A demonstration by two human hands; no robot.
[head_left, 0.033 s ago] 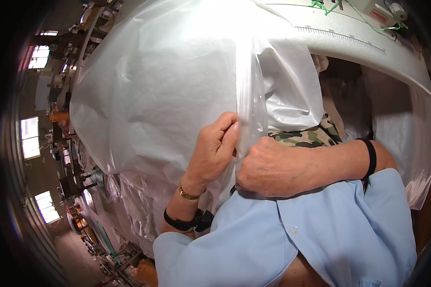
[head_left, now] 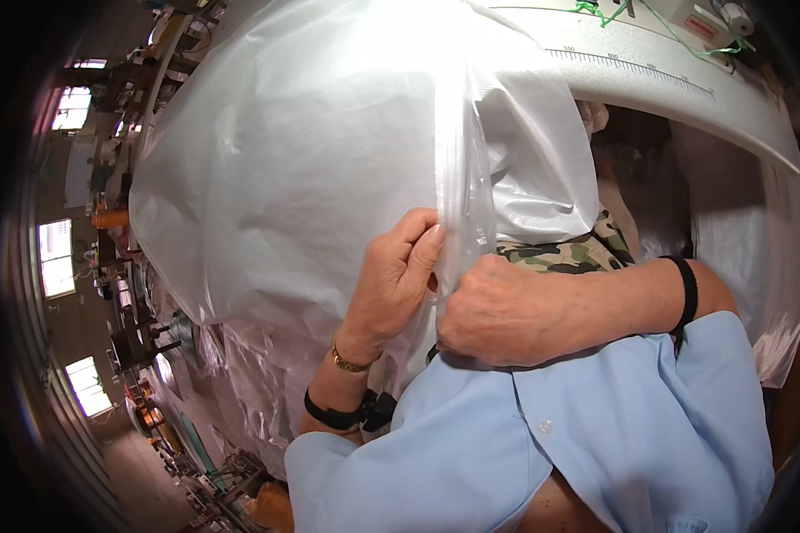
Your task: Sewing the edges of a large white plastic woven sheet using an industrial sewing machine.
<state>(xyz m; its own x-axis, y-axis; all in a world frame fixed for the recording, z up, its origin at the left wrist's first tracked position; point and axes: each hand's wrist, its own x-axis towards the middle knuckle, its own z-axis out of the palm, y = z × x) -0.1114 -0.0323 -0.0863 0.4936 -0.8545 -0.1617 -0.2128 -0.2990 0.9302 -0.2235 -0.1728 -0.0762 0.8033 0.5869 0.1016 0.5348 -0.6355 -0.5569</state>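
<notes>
- Hardly anything has been moved since the earlier frame: the folded strip of clear film has been shifted very slightly leftward above the hands, while both hands are seen in almost the same place.
- By the left hand, the strip's left edge is pinched between thumb and forefinger; the grip is narrow, apparently so that only the margin is caught and the layers are kept together.
- Beside it, near the strip's lower end, the right hand is bent at the knuckles, its back turned up; the fingertips are hidden, so it cannot be told whether film is held in that grip.
- With both hands set close together in front of the body, the lower end of the strip is probably kept under control, and the length above it fairly straight.
- On the left, the broad white sheet is spread out, its far part laid over the pale desk; much of its weight is perhaps borne there, so that only a light pinch is needed.
- To the right of the strip, a white flap is draped down toward the camouflage cloth, where it seems to be left loose.
- Along the desk's near edge, a ruled scale is left uncovered beside the flap, presumably placed there for lengths to be read.
</notes>
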